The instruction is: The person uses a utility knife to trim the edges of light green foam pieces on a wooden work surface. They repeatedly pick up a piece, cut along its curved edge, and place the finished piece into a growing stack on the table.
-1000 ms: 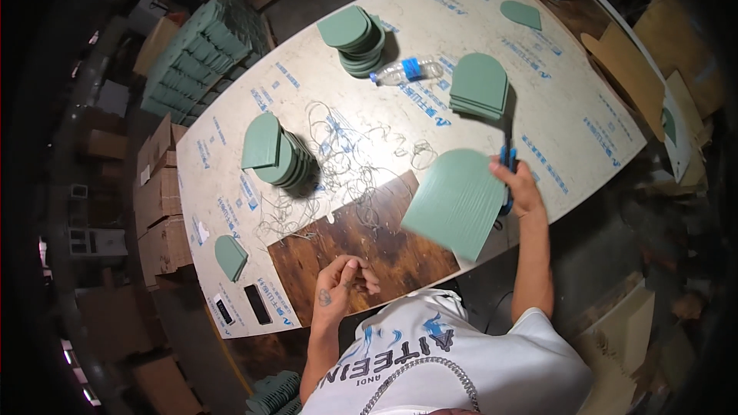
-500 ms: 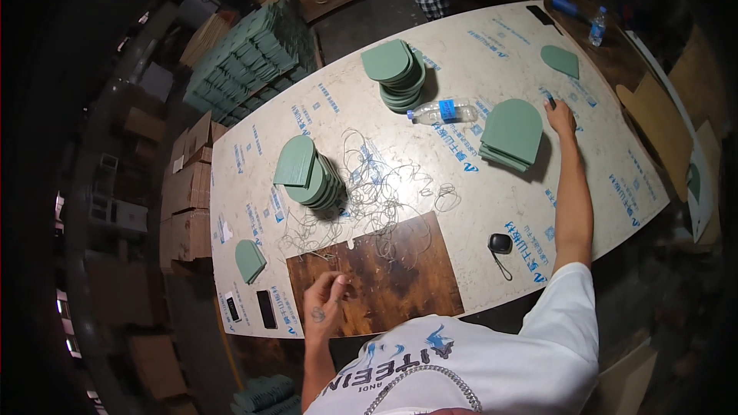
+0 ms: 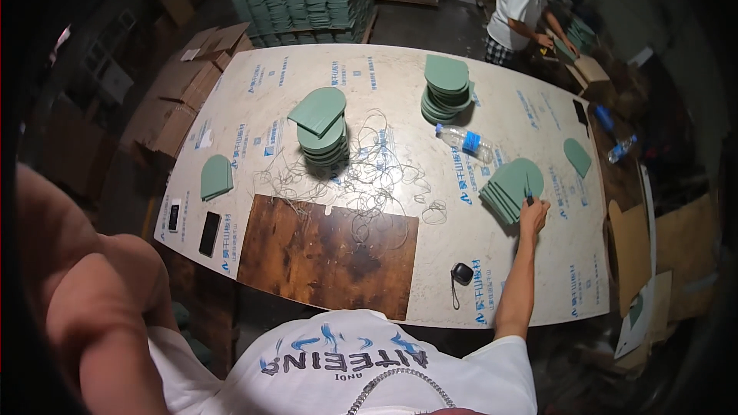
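Note:
My right hand [image 3: 533, 215] is closed around a small dark tool with a thin pointed tip [image 3: 528, 189]. That tip lies over a fanned stack of green arch-shaped pieces [image 3: 516, 180] on the right of the table. Raised close to the camera at the left edge is my left arm [image 3: 100, 300], large and bent; its fingers cannot be made out. Two taller stacks of the same pieces stand farther off: one left of centre [image 3: 321, 119], one at the back [image 3: 447, 81]. A tangle of thin cord loops [image 3: 361, 180] spreads across the middle.
A clear plastic bottle [image 3: 466, 143] lies beside the right stack. Single green pieces rest at the left [image 3: 217, 177] and right [image 3: 577, 157]. Nearby are a phone [image 3: 208, 234], a black case with a strap [image 3: 461, 274] and a brown board [image 3: 330, 253]. Another person [image 3: 519, 11] works beyond the table.
My right hand has come from beyond the right stack onto its near edge, tool in hand. My left hand has risen off the brown board toward the camera. The view has shifted.

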`<action>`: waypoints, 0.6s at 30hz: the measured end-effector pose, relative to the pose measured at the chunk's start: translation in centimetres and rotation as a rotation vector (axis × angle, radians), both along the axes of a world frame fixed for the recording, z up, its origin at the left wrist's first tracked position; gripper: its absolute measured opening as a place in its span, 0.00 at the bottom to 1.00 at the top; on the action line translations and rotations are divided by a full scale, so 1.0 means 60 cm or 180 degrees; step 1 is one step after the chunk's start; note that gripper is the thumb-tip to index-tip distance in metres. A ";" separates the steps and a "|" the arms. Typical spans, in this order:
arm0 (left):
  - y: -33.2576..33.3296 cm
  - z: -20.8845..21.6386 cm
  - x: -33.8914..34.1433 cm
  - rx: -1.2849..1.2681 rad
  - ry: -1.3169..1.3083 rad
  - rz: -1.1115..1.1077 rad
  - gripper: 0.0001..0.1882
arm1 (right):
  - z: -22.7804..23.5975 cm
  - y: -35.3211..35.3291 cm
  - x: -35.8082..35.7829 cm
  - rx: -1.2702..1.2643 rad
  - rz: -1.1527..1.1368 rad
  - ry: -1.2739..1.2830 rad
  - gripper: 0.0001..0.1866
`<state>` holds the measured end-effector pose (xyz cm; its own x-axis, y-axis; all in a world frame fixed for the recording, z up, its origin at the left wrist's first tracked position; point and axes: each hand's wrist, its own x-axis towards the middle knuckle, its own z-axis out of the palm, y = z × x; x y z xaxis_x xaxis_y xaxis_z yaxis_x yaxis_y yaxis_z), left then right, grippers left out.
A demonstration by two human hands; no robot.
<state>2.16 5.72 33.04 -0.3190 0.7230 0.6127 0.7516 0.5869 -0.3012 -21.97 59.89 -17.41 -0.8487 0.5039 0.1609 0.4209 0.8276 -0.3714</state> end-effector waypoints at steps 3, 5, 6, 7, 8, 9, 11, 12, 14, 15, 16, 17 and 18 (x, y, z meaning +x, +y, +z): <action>-0.026 0.003 0.005 -0.0217 0.0105 -0.0105 0.18 | 0.019 -0.053 0.013 -0.0137 0.0076 0.0362 0.14; -0.052 0.009 0.013 -0.0310 0.0133 -0.0082 0.18 | 0.068 -0.114 0.021 -0.0476 0.0297 0.0290 0.14; -0.070 0.010 0.017 -0.0315 0.0147 -0.0049 0.18 | 0.049 -0.132 0.013 -0.0764 0.0532 0.0736 0.15; -0.089 0.014 0.022 -0.0342 0.0162 -0.0016 0.18 | 0.051 -0.165 0.007 -0.0769 0.0582 0.0756 0.17; -0.113 0.015 0.029 -0.0360 0.0191 0.0022 0.18 | 0.066 -0.204 0.000 -0.0737 0.0690 0.0723 0.17; -0.139 0.014 0.042 -0.0359 0.0208 0.0088 0.18 | 0.084 -0.241 -0.002 -0.0714 0.0806 0.0699 0.17; -0.190 0.017 0.062 -0.0366 0.0255 0.0146 0.18 | 0.099 -0.283 -0.015 -0.0596 0.1187 0.0801 0.18; -0.218 0.010 0.070 -0.0367 0.0253 0.0179 0.18 | 0.101 -0.299 -0.022 -0.0874 0.1324 0.0518 0.18; -0.253 -0.003 0.087 -0.0510 0.0176 0.0329 0.19 | 0.083 -0.379 -0.028 -0.1013 0.1349 0.0513 0.19; -0.281 -0.013 0.095 -0.0518 0.0183 0.0340 0.19 | 0.052 -0.386 -0.043 -0.0959 0.1529 0.0670 0.20; -0.310 -0.025 0.102 -0.0533 0.0120 0.0374 0.19 | 0.063 -0.431 -0.039 -0.1419 0.1632 0.0515 0.20; -0.345 -0.036 0.106 -0.0526 0.0090 0.0380 0.19 | 0.061 -0.458 -0.039 -0.1649 0.1606 0.0554 0.20; -0.379 -0.048 0.109 -0.0505 0.0048 0.0402 0.19 | 0.073 -0.490 -0.041 -0.1793 0.1710 0.0309 0.19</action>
<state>8.68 -17.01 30.18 -0.4049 0.7656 0.4999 0.6696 0.6206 -0.4081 -24.43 30.51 -13.04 -0.9945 0.0558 0.0889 -0.0396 0.5847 -0.8103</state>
